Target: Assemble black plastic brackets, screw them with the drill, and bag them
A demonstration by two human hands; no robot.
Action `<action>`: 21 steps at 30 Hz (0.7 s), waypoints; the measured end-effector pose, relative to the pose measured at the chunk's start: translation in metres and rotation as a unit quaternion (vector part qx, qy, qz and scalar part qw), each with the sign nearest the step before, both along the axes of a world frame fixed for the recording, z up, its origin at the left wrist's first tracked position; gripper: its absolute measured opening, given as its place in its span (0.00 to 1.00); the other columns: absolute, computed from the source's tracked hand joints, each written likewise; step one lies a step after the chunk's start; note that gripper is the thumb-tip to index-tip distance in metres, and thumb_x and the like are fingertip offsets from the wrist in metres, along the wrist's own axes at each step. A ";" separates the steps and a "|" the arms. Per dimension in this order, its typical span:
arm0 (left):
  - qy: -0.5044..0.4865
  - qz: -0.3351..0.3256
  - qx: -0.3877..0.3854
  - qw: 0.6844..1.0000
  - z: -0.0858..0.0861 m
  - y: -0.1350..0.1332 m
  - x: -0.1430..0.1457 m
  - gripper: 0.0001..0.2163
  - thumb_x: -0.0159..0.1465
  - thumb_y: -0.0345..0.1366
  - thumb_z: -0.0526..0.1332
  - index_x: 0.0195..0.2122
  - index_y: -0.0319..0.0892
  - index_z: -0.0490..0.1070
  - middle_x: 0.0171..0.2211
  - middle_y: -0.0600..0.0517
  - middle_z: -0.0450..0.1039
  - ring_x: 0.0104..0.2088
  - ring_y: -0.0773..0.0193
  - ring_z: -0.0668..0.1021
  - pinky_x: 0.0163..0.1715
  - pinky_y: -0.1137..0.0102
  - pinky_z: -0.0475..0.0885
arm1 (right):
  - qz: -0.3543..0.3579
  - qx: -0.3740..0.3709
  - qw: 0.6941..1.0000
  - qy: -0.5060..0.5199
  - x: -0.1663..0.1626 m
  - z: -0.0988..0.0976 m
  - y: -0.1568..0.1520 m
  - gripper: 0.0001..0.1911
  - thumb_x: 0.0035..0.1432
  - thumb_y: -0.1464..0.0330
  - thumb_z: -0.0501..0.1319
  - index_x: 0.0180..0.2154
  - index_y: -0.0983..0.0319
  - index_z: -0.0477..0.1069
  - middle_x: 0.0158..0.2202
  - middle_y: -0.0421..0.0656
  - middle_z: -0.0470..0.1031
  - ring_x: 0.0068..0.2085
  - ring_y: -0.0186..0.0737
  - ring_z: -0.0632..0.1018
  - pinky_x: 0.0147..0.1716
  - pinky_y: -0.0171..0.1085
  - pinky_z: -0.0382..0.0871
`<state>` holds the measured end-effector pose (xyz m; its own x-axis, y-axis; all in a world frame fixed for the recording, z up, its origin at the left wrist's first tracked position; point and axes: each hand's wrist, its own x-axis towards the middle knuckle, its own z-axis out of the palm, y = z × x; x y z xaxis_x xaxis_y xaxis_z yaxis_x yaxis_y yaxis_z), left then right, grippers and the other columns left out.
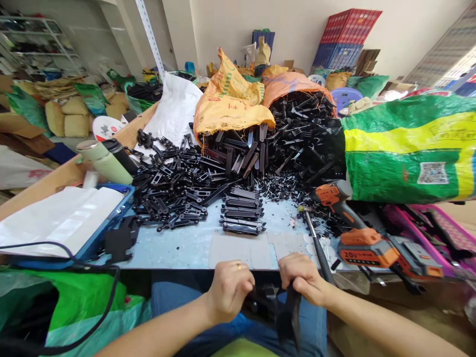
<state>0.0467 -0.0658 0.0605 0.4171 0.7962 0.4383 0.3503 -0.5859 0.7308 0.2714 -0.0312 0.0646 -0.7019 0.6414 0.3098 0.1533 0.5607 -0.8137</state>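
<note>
Just past the table's front edge, over my lap, my left hand [230,288] is closed on the left end of a black metal part [266,301]. My right hand [303,278] is closed round the top of a long flat black piece [289,317], which hangs down and is blurred. Whether the two pieces are joined, I cannot tell. Beyond my hands, a stack of several black flat tools [243,210] with fork-like and wrench-like ends lies on the light blue table [156,250], behind grey cardboard pieces [230,250].
Loose black metal links [178,183] are heaped left. An orange sack [234,109] spills black parts at the back; small bolts [278,188] lie before it. A hammer [318,245] and an orange cordless driver [357,228] lie right, near a pink basket [409,228]. A green bottle [106,161] stands left.
</note>
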 end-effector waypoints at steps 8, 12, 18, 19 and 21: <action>-0.189 0.131 0.068 0.971 -0.019 -0.032 0.028 0.27 0.66 0.49 0.33 0.44 0.42 0.68 0.32 0.44 0.74 0.32 0.59 0.76 0.30 0.64 0.71 | -0.225 0.018 0.972 0.062 -0.098 -0.074 -0.029 0.28 0.62 0.62 0.38 0.61 0.56 0.29 0.62 0.53 0.45 0.61 0.52 0.54 0.48 0.54 0.63; 0.028 0.117 0.184 0.975 -0.046 -0.001 0.007 0.33 0.63 0.55 0.33 0.58 0.37 0.58 0.36 0.41 0.74 0.36 0.56 0.76 0.32 0.63 0.71 | -0.199 0.100 0.975 -0.011 -0.097 -0.066 0.044 0.21 0.63 0.65 0.44 0.57 0.56 0.50 0.61 0.48 0.52 0.61 0.46 0.55 0.55 0.50 0.56; 0.312 0.089 0.175 0.930 -0.079 0.044 0.010 0.37 0.56 0.60 0.50 0.57 0.35 0.59 0.51 0.36 0.67 0.53 0.46 0.67 0.49 0.56 0.65 | -0.158 0.176 0.916 -0.325 -0.086 -0.040 0.211 0.18 0.59 0.68 0.56 0.51 0.64 0.63 0.49 0.50 0.69 0.51 0.44 0.68 0.51 0.42 0.60; 0.332 0.090 0.163 0.925 -0.082 0.048 0.015 0.38 0.54 0.60 0.54 0.59 0.36 0.57 0.56 0.35 0.60 0.58 0.45 0.62 0.53 0.54 0.61 | -0.146 0.176 0.915 -0.333 -0.088 -0.040 0.224 0.19 0.57 0.67 0.59 0.50 0.63 0.64 0.46 0.49 0.71 0.48 0.43 0.70 0.49 0.41 0.62; 0.360 0.110 0.129 0.917 -0.087 0.055 0.024 0.42 0.51 0.60 0.58 0.60 0.36 0.53 0.61 0.35 0.51 0.61 0.44 0.53 0.56 0.52 0.56 | -0.134 0.181 0.916 -0.331 -0.090 -0.041 0.238 0.19 0.55 0.66 0.60 0.49 0.62 0.65 0.43 0.47 0.72 0.46 0.42 0.72 0.47 0.38 0.64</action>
<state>0.0708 -0.0104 -0.0270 0.5146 0.8040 0.2980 0.8181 -0.5645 0.1101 0.1817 0.2064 0.0234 -0.6452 0.7576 0.0992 0.7180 0.6455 -0.2603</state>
